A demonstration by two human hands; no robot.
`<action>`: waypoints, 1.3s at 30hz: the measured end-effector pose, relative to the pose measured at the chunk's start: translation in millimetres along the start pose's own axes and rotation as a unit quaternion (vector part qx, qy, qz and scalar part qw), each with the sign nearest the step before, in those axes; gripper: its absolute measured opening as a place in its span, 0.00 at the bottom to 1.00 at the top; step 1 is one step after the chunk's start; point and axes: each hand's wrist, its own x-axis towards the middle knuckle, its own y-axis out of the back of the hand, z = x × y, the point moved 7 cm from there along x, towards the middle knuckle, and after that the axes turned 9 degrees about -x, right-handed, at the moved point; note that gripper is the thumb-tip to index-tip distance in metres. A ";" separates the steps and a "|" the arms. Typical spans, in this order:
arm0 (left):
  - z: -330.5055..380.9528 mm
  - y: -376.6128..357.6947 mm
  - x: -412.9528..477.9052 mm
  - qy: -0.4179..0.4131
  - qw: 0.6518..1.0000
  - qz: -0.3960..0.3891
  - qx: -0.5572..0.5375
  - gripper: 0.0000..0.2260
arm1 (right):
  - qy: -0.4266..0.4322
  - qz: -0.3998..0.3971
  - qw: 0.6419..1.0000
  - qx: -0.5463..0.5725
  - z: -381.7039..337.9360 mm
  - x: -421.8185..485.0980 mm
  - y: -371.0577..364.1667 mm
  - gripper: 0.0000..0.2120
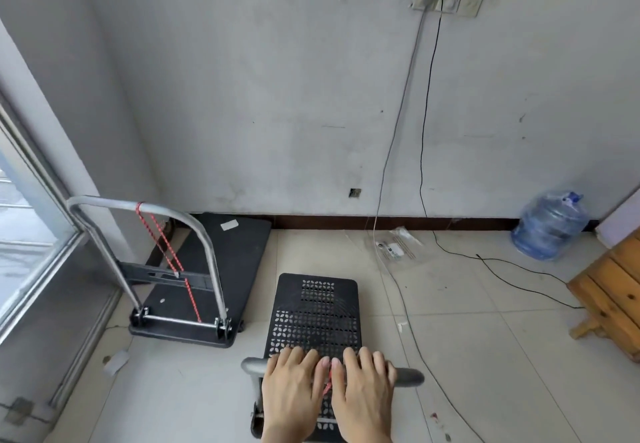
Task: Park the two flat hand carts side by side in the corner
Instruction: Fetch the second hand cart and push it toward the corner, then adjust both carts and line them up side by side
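A black flat cart with a solid deck (pixel 221 262) stands in the left corner against the wall, its grey handle (pixel 145 205) upright and a red cord strung down from it. A second black cart with a perforated deck (pixel 317 311) sits to its right, further from the wall, pointing at the wall. Its grey handle bar (pixel 410 376) runs across the bottom of the view. My left hand (pixel 294 390) and my right hand (pixel 363 390) both rest side by side over that bar, fingers curled on it, with a red cord between them.
A window and its sill (pixel 41 269) line the left side. A blue water jug (pixel 550 227) stands at the wall on the right, beside a wooden stool (pixel 613 300). Cables (pixel 422 165) hang from a wall socket and trail over the tiled floor near a clear plastic bag (pixel 398 245).
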 end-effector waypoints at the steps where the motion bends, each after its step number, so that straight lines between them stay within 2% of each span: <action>1: -2.3 -3.5 14.8 0.004 1.000 0.001 0.001 0.14 | 0.002 -0.003 1.000 0.002 -1.1 15.7 -4.9 0.14; 16: -19.4 -50.7 202.0 0.024 0.999 0.016 0.035 0.15 | 0.041 0.000 0.999 0.027 -6.9 211.1 -63.3 0.14; 30: -57.9 -78.2 312.7 -0.003 0.999 0.012 0.038 0.15 | 0.042 -0.009 0.999 -0.001 -34.4 318.7 -98.0 0.13; 35: -61.3 -76.9 330.3 -0.010 0.999 -0.008 0.031 0.15 | 0.044 -0.036 0.998 -0.024 -40.4 333.7 -106.8 0.15; 39: -66.7 -60.1 339.3 -0.014 0.999 -0.014 0.048 0.13 | 0.032 -0.115 0.993 -0.024 -42.5 338.5 -110.3 0.19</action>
